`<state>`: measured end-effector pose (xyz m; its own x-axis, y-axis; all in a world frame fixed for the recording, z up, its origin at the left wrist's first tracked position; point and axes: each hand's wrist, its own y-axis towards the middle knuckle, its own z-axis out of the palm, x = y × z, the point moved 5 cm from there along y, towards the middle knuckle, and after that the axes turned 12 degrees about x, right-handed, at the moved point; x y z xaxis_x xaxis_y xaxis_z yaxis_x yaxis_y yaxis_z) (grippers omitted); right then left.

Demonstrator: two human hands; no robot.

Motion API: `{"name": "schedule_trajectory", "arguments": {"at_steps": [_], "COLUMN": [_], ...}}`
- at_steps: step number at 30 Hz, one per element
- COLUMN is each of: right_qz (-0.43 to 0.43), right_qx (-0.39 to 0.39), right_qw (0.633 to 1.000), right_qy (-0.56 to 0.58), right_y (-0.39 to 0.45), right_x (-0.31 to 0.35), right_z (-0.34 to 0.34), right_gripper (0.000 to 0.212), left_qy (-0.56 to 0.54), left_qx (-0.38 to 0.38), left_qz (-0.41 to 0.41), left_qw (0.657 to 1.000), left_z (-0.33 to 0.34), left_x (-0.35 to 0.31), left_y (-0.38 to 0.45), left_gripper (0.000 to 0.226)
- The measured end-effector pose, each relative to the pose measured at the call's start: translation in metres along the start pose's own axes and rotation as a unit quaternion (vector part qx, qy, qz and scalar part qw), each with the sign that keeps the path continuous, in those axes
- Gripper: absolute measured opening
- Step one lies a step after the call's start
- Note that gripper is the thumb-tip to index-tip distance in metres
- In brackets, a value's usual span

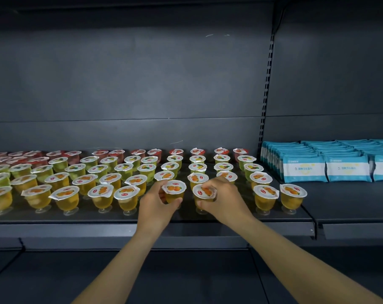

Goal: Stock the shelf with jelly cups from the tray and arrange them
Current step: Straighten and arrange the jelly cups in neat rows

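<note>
Jelly cups (124, 172): most of the shelf (98, 218) was seen covered, with the cups set out upright in rows running from the back panel to the front edge.
Colour order: red cups were placed at the back, green-yellow ones in the middle, orange ones in the front rows.
Left hand (157, 205): its fingers were curled round the body of an orange front-row cup (174, 189), which was held at shelf level; whether its foot was resting on the shelf could not be told, since the hand hid it.
Right hand (223, 198): it was closed on the neighbouring orange cup (202, 191), with fingertips pinched at the lid rim and thumb at the lower body.
Work done: stocking was judged largely finished, as several full rows had been filled across the width.
Work left: a gap was seen in the front row to the right of the two held cups, before the last two cups (278, 194); spacing on the left side looked less even and was judged to need straightening.
Tray: none was in view, so the remaining supply could not be assessed.
Neighbouring bay: blue-and-white packets (326, 167) were stacked on the adjoining shelf to the right.
</note>
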<state>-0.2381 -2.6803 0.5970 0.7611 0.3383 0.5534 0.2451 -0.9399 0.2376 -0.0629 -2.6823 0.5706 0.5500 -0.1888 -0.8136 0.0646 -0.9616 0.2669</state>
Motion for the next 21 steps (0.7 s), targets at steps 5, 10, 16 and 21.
{"name": "schedule_trajectory", "arguments": {"at_steps": [5,10,16,21], "right_qz": [-0.009,-0.002,0.015,0.015], "right_qx": [0.004,0.006,0.004,0.017], "right_qw": [1.0,1.0,1.0,0.999], "right_qy": [0.012,0.017,0.001,-0.05], "right_y": [0.007,0.009,0.012,0.004], "right_x": [0.015,0.014,0.015,0.02], "right_z": [0.019,0.024,0.027,0.021], "right_gripper": [0.036,0.035,0.039,0.058], "left_qy": [0.057,0.083,0.115,0.214], "left_qx": [0.002,0.027,0.059,0.095], "left_qz": [-0.005,-0.025,-0.028,-0.013], "left_qw": [0.998,0.996,0.991,0.972], "left_z": [-0.016,-0.019,-0.021,-0.023], "left_x": [0.002,0.002,-0.004,-0.016], "left_y": [-0.001,0.001,0.004,0.005], "left_gripper": [0.046,0.043,0.039,0.062]}}
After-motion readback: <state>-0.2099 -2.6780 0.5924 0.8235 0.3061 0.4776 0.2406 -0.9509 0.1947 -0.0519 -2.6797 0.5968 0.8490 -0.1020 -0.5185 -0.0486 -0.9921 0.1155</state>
